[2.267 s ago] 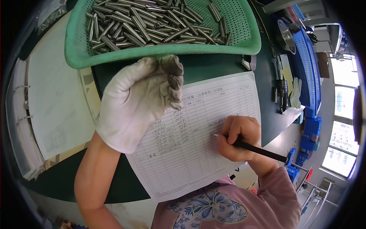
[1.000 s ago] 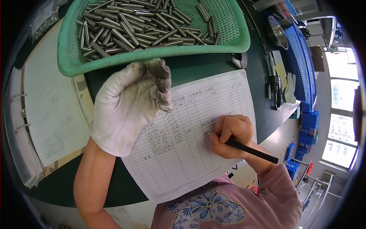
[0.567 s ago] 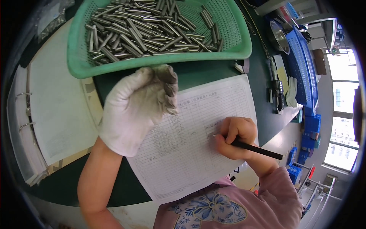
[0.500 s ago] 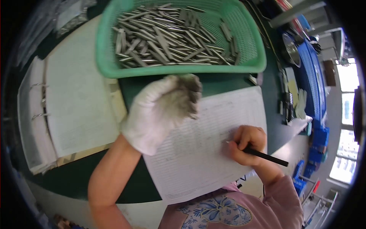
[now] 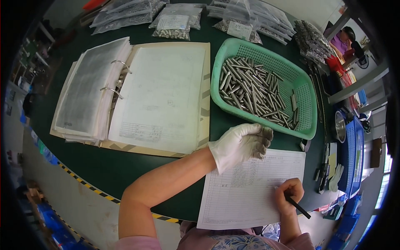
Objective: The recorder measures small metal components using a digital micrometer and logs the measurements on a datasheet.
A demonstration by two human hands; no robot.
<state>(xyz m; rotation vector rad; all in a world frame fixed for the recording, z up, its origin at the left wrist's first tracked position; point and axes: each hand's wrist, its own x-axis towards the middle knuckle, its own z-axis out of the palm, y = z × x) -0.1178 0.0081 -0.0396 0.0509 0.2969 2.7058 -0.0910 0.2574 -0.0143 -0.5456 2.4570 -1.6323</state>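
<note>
My right hand (image 5: 291, 193) grips a black pen (image 5: 298, 207), its fist resting on the right side of a printed form sheet (image 5: 241, 200). My left hand (image 5: 243, 146) wears a white glove with greyed fingertips. Its fingers curl together over the sheet's top edge, and whatever they may hold is hidden. Just beyond that glove stands a green plastic basket (image 5: 308, 132), with many short metal pins (image 5: 254, 89) heaped inside. An open ring binder (image 5: 160, 96) with sleeved pages lies to the left of the basket.
Clear bags of metal parts (image 5: 175, 23) line the table's far side. Along the right edge lie pens (image 5: 323, 175), a white glove (image 5: 336, 178), a blue basket (image 5: 352, 158) and a metal bowl (image 5: 340, 127). Another person (image 5: 342, 41) sits at the far right.
The view has swung up and left, bringing the whole binder, the bags and another person into sight. Both hands stay near the same parts of the sheet; the pen remains in my right.
</note>
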